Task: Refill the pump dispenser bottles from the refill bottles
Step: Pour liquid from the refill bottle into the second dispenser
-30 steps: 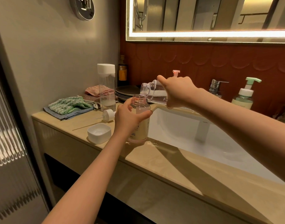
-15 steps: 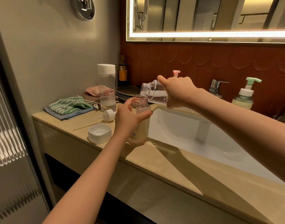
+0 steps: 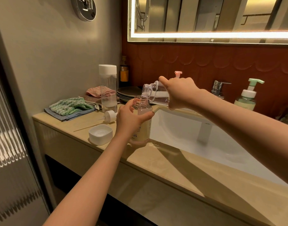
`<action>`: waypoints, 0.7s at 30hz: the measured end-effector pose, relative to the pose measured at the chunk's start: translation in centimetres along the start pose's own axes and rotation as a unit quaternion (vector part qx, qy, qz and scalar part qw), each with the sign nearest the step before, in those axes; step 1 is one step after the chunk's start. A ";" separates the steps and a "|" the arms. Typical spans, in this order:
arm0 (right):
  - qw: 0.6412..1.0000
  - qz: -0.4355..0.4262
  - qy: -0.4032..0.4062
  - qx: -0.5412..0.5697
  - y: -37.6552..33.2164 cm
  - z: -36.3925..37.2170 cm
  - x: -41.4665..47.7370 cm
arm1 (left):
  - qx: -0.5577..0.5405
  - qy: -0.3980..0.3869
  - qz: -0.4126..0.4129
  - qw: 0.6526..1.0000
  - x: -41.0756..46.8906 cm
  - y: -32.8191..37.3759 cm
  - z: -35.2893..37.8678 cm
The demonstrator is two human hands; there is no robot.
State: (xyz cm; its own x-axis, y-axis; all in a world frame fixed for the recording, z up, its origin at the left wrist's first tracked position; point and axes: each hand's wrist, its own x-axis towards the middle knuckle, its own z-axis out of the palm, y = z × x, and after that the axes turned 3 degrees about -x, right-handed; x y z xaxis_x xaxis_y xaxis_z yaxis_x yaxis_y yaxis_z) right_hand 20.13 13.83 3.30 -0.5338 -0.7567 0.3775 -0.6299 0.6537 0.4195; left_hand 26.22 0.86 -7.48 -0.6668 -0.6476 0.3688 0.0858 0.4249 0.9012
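Head, uncapped pinkish dispenser bottle (image 3: 145, 111) — cream-labelled

Green-and-white striped cloth (image 3: 69, 106) on blue cloth (image 3: 65, 116); pink-tinted dispenser bottle (image 3: 142, 121); white dish (image 3: 100, 134).

Two grips meet at the left rim of the sink, one bottle mouth over the other.
The left hand (image 3: 128, 118) grips the dispenser bottle (image 3: 143, 128), which stands on the counter (image 3: 156, 168) just left of the sink (image 3: 189, 132). Above that grip the right hand (image 3: 179, 93) holds the refill bottle (image 3: 154, 93) tilted, with its mouth at the open neck. Just left of the lower grip lie a pump head (image 3: 110, 116) and, nearer the front edge, a small dish (image 3: 100, 134). Further left and behind are a tall bottle (image 3: 107, 88) and folded cloths (image 3: 69, 106). Plates (image 3: 128, 93) are stacked behind the grip. Right of the upper grip, behind the sink, stand the tap (image 3: 219, 88) and a second pump bottle (image 3: 246, 98).
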 end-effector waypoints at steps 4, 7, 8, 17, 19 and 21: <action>1.000 -0.002 -0.001 0.001 0.0 -0.1 0.0 | -0.002 0.000 -0.001 1.000 0.0 0.0 0.0; 1.000 -0.001 -0.001 0.001 0.0 -0.1 0.0 | -0.008 0.000 -0.002 1.000 0.0 -0.1 0.1; 1.000 -0.001 -0.001 0.000 0.0 -0.1 0.0 | -0.009 0.000 -0.003 1.000 0.0 -0.1 0.1; 1.000 0.000 -0.002 0.002 0.0 0.0 0.0 | -0.002 0.001 0.005 1.000 -0.1 0.1 0.0; 1.000 0.000 -0.002 0.002 0.0 -0.1 0.0 | -0.004 0.000 0.005 1.000 -0.1 0.1 0.0; 1.000 0.000 -0.001 0.002 -0.1 -0.1 0.0 | -0.004 0.000 0.003 1.000 -0.1 0.1 0.0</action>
State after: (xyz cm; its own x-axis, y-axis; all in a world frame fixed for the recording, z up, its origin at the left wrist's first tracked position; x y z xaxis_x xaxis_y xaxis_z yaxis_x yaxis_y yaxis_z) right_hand 20.23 13.79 3.32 -0.5353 -0.7566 0.3755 -0.6321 0.6538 0.4161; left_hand 26.24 0.93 -7.45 -0.6662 -0.6447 0.3749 0.0966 0.4239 0.9006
